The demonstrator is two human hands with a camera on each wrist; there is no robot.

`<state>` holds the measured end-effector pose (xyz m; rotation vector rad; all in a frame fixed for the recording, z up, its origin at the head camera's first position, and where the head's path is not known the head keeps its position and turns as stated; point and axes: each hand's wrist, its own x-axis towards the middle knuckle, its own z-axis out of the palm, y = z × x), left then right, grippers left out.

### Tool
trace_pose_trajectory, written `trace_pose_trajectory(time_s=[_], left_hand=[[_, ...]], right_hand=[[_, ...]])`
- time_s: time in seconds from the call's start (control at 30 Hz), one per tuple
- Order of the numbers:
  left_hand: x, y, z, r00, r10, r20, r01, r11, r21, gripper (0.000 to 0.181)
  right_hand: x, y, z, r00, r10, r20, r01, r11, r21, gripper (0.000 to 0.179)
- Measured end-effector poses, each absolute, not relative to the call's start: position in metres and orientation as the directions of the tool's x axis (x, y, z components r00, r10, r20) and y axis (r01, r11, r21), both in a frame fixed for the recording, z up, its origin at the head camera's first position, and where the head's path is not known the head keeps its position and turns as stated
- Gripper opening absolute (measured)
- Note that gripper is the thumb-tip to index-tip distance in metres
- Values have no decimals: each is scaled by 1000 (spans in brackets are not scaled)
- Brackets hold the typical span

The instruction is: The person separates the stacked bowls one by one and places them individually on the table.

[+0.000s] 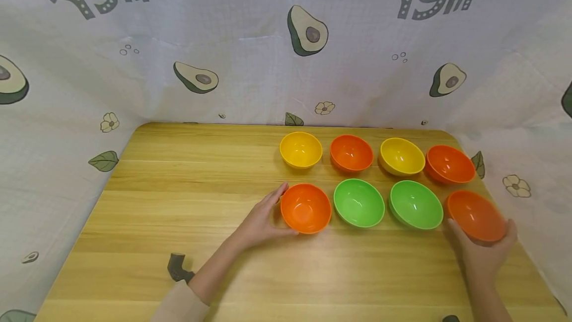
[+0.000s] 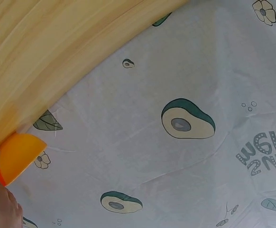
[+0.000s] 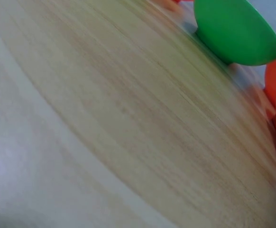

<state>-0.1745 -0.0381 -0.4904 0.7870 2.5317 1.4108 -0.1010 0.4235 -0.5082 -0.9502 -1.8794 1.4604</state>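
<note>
My left hand (image 1: 263,217) holds an orange bowl (image 1: 306,208) by its left side, thumb at the near edge and fingers at the far left. At the right end of the same row, my right hand (image 1: 484,252) grips another orange bowl (image 1: 476,215) from the near side, thumb and fingers on opposite sides. Between them stand two green bowls, a left one (image 1: 359,203) and a right one (image 1: 416,204). The left wrist view catches only part of the left hand (image 2: 1,204) beside a yellow bowl (image 2: 20,156). A green bowl (image 3: 237,33) appears in the right wrist view.
Behind is a row of bowls: yellow (image 1: 301,150), orange (image 1: 351,153), yellow (image 1: 401,157) and orange-red (image 1: 449,164). All stand upright on a wooden table (image 1: 187,178). An avocado-print cloth (image 1: 250,63) hangs behind. A dark curved piece (image 1: 178,267) is beside the left wrist.
</note>
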Motion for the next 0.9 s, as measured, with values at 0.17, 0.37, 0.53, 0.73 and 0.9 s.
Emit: trace_pose_trajectory(time_s=[0.17, 0.37, 0.53, 0.73, 0.9], left_hand=[[-176, -36, -491, -853, 501, 149, 391, 422, 818, 107], [-177, -33, -493, -855, 492, 161, 391, 409, 824, 110], [-175, -28, -494, -868, 474, 149, 377, 432, 819, 112], [-173, -26, -493, -873, 467, 143, 370, 441, 818, 111], [-173, -25, -493, -878, 456, 144, 364, 441, 820, 110]], right_hand=[[-102, 425, -507, -586, 810, -16, 201, 127, -971, 106], [-101, 426, -506, -585, 810, -28, 214, 121, -969, 105], [-100, 427, -505, -591, 806, -37, 234, 128, -964, 105], [-100, 426, -502, -597, 800, -61, 256, 118, -959, 105], [-100, 426, -503, -599, 797, -76, 252, 97, -963, 105]])
